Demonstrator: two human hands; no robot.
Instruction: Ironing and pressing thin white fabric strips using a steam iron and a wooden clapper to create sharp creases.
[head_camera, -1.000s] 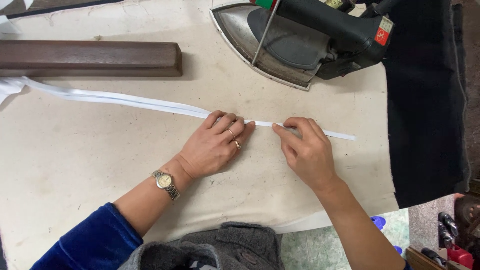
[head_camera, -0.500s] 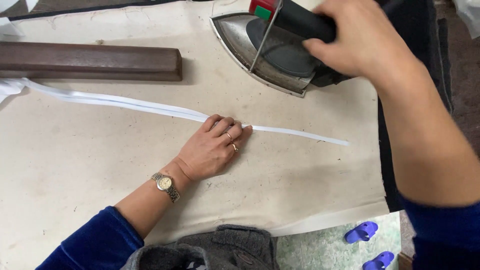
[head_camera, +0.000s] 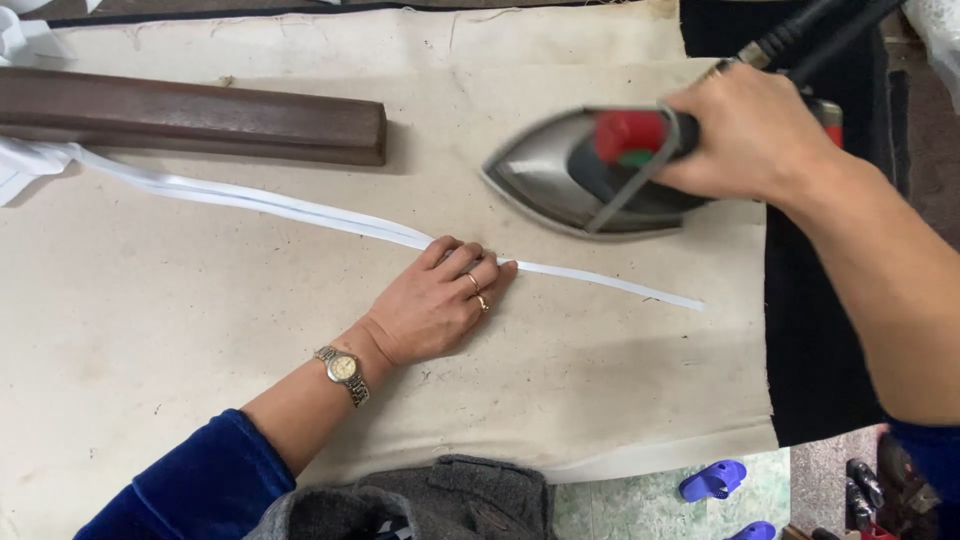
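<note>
The white fabric strip (head_camera: 600, 282) runs out sideways from under the left hand (head_camera: 435, 305), whose flat, close-set fingers (head_camera: 480, 275) press it to the padded table (head_camera: 200, 330). Just beyond its free end, the right hand (head_camera: 750, 135) grips the iron (head_camera: 570, 175). The strip's far end bunches past the wooden block (head_camera: 190, 115), cut off.

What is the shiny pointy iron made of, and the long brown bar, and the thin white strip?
The pointed iron in the right hand looks like polished metal, since it gleams grey. The long dark brown bar seems to be varnished wood, with faint grain. The thin white strip under the left hand looks like folded cloth, soft and matte.
</note>
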